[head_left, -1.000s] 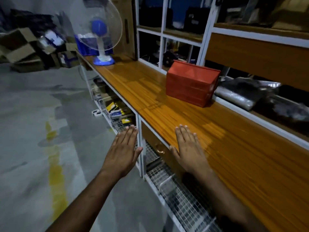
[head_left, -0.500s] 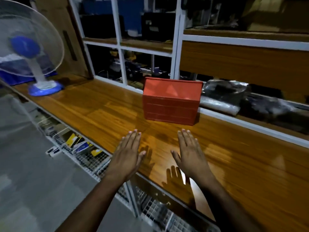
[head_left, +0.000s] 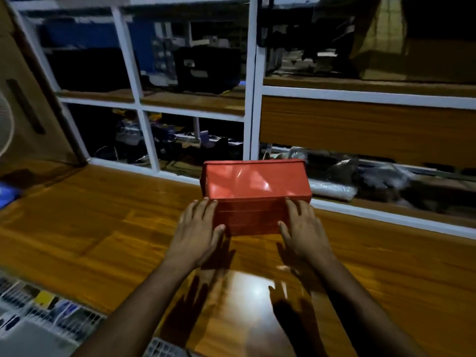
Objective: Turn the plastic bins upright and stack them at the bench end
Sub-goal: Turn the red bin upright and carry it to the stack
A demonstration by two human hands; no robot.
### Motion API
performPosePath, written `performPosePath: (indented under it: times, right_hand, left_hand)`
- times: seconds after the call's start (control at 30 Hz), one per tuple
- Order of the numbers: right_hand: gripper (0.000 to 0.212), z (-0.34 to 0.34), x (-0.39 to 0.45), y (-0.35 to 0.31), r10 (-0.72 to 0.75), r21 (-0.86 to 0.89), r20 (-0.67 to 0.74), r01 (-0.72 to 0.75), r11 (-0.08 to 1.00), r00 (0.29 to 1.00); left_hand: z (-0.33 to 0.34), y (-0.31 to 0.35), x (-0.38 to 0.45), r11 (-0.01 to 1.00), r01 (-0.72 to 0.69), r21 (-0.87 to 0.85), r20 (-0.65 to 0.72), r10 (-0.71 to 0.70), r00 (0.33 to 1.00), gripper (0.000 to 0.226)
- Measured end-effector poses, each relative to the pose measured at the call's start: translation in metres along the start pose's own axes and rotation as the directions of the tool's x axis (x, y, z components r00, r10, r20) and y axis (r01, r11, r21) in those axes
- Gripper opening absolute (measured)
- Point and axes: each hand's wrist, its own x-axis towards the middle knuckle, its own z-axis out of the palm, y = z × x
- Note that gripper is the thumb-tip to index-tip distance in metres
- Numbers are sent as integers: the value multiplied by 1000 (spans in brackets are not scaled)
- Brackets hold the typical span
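Note:
A stack of red plastic bins (head_left: 253, 186) sits upside down on the wooden bench (head_left: 103, 228), close to the shelf frame behind it, its flat bottom facing up. My left hand (head_left: 197, 233) lies spread at the stack's near left corner, fingers apart and reaching its front face. My right hand (head_left: 302, 231) is spread at the near right corner in the same way. Neither hand grips the bins; whether the fingertips touch them I cannot tell.
A white-framed shelf unit (head_left: 253, 112) full of dark clutter rises behind the bench. A silvery plastic-wrapped bundle (head_left: 334, 188) lies to the right of the bins. A fan's edge (head_left: 5, 124) shows at far left. Wire baskets (head_left: 51, 318) hang below the bench front.
I have come closer to the bench and face the bins straight on. Both hands have moved forward from the bench edge to the front corners of the red stack.

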Motion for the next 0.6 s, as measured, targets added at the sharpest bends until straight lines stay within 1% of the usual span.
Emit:
performPosePath:
  times: [0.07, 0.13, 0.2, 0.27, 0.3, 0.33, 0.4, 0.43, 0.5, 0.57, 0.6]
  right_hand:
    - [62, 2, 12, -8, 44, -57, -61, -48, 997, 997]
    - [61, 4, 23, -10, 97, -101, -99, -107, 989, 990]
    - [61, 4, 36, -9, 175, -116, -72, -183, 976, 982]
    - [59, 6, 43, -7, 261, -112, 0, -259, 959, 965]
    - [57, 7, 44, -7, 283, -89, 22, -280, 956, 959]
    - [54, 9, 43, -7, 297, -42, 24, -296, 954, 954]
    - [48, 10, 43, -9, 340, 80, -11, -338, 938, 940]
    - [45, 8, 42, -9, 372, 144, -25, -365, 920, 928]
    - [39, 4, 42, -8, 449, 282, -25, -425, 860, 893]
    - [32, 4, 38, -2, 494, 371, -26, -451, 812, 869]
    - [33, 4, 34, 2, 503, 400, -40, -448, 799, 863]
  left_hand:
    - [5, -14, 19, 1000, -27, -11, 37, 28, 999, 66]
    - [8, -25, 34, 998, -61, -23, 40, 62, 997, 67]
    - [8, -35, 46, 996, -70, -56, 90, 75, 993, 65]
    - [16, -48, 54, 990, -74, -123, 129, 90, 988, 63]
    - [20, -52, 55, 976, -68, -205, 143, 98, 985, 61]
    - [23, -55, 55, 945, -62, -322, 148, 114, 982, 60]
    - [27, -57, 54, 839, -53, -542, 116, 138, 984, 53]
    - [28, -55, 53, 790, -54, -611, 85, 133, 987, 47]
    - [28, -50, 53, 718, -44, -694, 21, 82, 996, 36]
    - [28, -46, 56, 687, -18, -726, -15, 10, 1000, 27]
    - [28, -44, 58, 682, 0, -732, -27, -28, 999, 23]
